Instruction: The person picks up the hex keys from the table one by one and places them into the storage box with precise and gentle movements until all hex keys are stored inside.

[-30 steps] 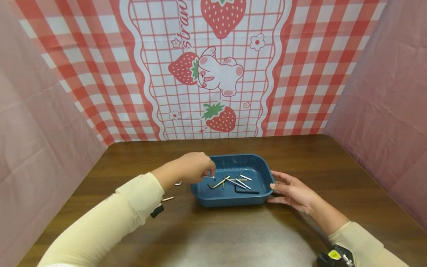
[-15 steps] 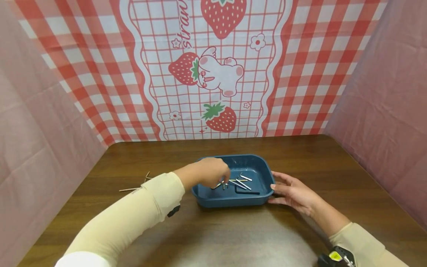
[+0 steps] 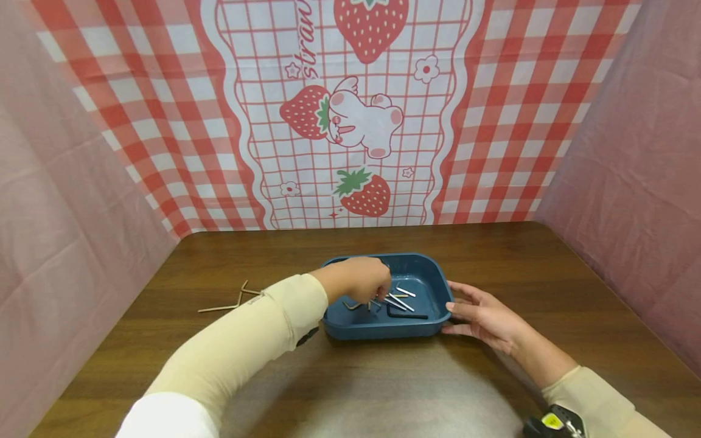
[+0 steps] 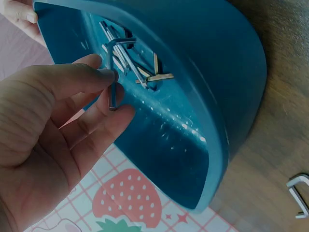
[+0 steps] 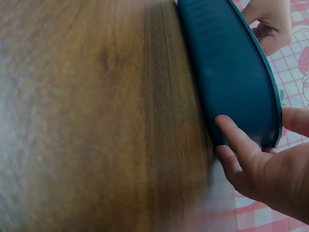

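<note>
My left hand (image 3: 366, 281) is over the blue tray (image 3: 383, 331), its thumb and fingers pinching a silver L-shaped hex key (image 4: 113, 100). In the left wrist view, that key hangs above the tray floor with its short arm pointing toward the pile. Several hex keys lie loose inside: silver ones (image 3: 404, 302), a black one (image 3: 408, 316) and brass-coloured ones (image 4: 155, 77). At the tray's right end my right hand (image 3: 487, 319) grips the wall, with the thumb at the rim and fingers (image 5: 239, 137) against the outside.
Left of the tray, brass-coloured hex keys (image 3: 219, 308) lie on the brown wooden table (image 3: 394, 389), partly behind my left sleeve. A silver hex key (image 4: 298, 200) is on the table beside the tray in the left wrist view. A strawberry-print cloth (image 3: 350, 121) hangs behind.
My left hand has moved right across the tray, carrying the hex key over the others. More hex keys on the table show from behind the left sleeve. The right hand keeps its grip.
</note>
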`<state>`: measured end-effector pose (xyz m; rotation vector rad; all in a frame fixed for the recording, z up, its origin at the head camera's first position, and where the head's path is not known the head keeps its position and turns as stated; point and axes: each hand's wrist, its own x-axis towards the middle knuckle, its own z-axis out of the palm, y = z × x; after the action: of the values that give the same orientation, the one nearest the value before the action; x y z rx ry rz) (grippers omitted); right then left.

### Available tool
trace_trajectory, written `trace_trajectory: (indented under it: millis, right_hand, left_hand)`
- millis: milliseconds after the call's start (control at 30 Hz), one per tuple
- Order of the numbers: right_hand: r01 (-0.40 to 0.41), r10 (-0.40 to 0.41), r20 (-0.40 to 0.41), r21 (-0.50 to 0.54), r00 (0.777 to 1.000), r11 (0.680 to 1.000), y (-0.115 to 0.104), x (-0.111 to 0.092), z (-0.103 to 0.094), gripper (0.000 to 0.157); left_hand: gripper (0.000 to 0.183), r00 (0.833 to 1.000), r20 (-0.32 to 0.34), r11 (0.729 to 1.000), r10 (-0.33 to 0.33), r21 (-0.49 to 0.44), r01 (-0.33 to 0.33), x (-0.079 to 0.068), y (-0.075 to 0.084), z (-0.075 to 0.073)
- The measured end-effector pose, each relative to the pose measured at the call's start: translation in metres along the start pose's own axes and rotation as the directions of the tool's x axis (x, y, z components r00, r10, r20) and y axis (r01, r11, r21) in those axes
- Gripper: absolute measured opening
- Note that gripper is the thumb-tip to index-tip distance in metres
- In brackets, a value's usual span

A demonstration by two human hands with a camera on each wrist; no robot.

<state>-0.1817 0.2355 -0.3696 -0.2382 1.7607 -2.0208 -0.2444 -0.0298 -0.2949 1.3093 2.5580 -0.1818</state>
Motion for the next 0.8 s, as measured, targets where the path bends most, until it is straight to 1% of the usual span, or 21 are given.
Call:
trace_trajectory:
  millis: [100, 233, 367, 467, 667, 800]
  right_hand:
    - [0.016, -0.016, 0.014, -0.004, 1.000, 1.000, 0.001, 0.000, -0.001, 0.074]
    - [0.020, -0.020, 0.017, -0.001, 1.000, 1.000, 0.001, 0.000, -0.001, 0.075]
    - [0.016, -0.015, 0.017, -0.002, 1.000, 1.000, 0.001, 0.000, -0.001, 0.075]
    - [0.013, -0.013, 0.017, -0.002, 1.000, 1.000, 0.001, -0.001, -0.001, 0.074]
    - [0.016, -0.016, 0.015, 0.000, 1.000, 1.000, 0.001, 0.000, -0.001, 0.074]
    - [0.018, -0.018, 0.015, 0.002, 1.000, 1.000, 0.001, 0.000, -0.001, 0.074]
  left_hand:
    - [0.019, 1.000, 0.007, 1.000, 0.001, -0.025, -0.001, 0.004, 0.001, 0.002]
    - [0.021, 1.000, 0.016, 0.999, -0.025, -0.040, 0.025, 0.006, 0.002, 0.003]
    - [0.025, 0.999, 0.027, 0.998, -0.047, -0.035, 0.047, 0.006, 0.002, 0.003]
    - [0.027, 0.998, 0.033, 0.998, -0.057, -0.011, 0.058, 0.005, 0.000, 0.002]
    - [0.030, 0.998, 0.025, 0.997, -0.064, 0.044, 0.063, 0.000, -0.004, -0.004]
    - [0.032, 0.996, 0.027, 0.996, -0.083, 0.033, 0.082, -0.006, -0.005, -0.011]
